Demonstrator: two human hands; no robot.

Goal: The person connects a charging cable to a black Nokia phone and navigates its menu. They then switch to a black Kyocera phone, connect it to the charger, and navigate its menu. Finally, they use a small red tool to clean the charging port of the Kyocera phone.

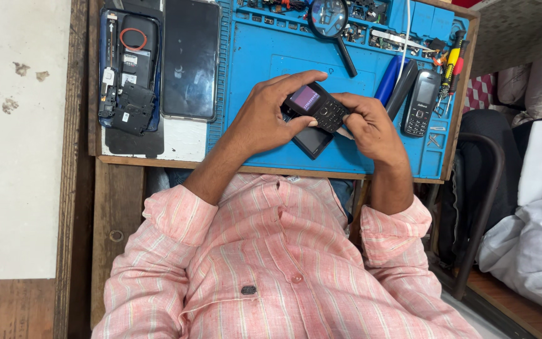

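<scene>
Bare blue mat (265, 59) above hands; magnifier (330, 22), spare keypad phone (421, 102) crowd the rt side.

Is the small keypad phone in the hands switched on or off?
On. The keypad phone, held by the left hand and right hand, shows a lit purple screen.

Between the hands a matt black plastic keypad phone (317, 105) with a glossy lit screen lies over a smooth blue rubbery mat (265, 53), beyond which sit a glossy glass-faced smartphone (190, 58) and a rough, worn wooden desk (117, 207), near the soft striped pink cloth sleeve (177, 216)
</scene>
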